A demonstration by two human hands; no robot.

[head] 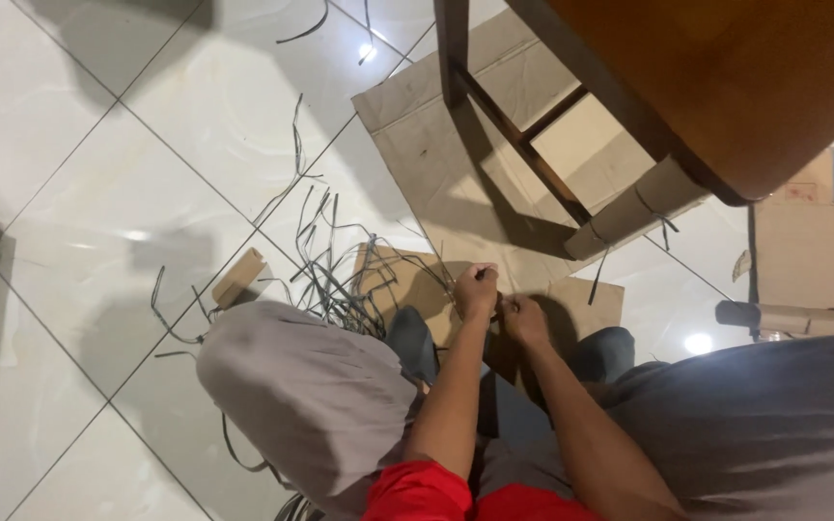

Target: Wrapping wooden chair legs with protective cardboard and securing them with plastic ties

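A person is sitting on a white tiled floor (98, 193), knees drawn up in grey trousers, and both hands are meeting low between the legs; the left hand (476, 289) is curling into a closed fist, apparently pinching the end of a thin grey strip (441, 273), while the right hand (525, 319) is closing just beside it, fingers bunched, though what it is gripping is too small to tell; the two hands are almost touching. They are working over a small piece of brown cardboard (591, 304) lying flat on the tiles; a tangle of grey strips (335, 280) is spreading to the left of the hands, between the left knee (291, 376) and the cardboard, with loose strands trailing away across the floor. A larger flattened cardboard sheet (436, 164) is lying beyond, partly under a dark wooden table (726, 87) whose leg and crossbar are casting shadows over it; a cardboard tube (639, 207) is resting against the table's edge, and a second tube (793, 315) is lying at the right. A small cardboard scrap (240, 277) is sitting near the left knee; red sleeves are showing at the bottom.
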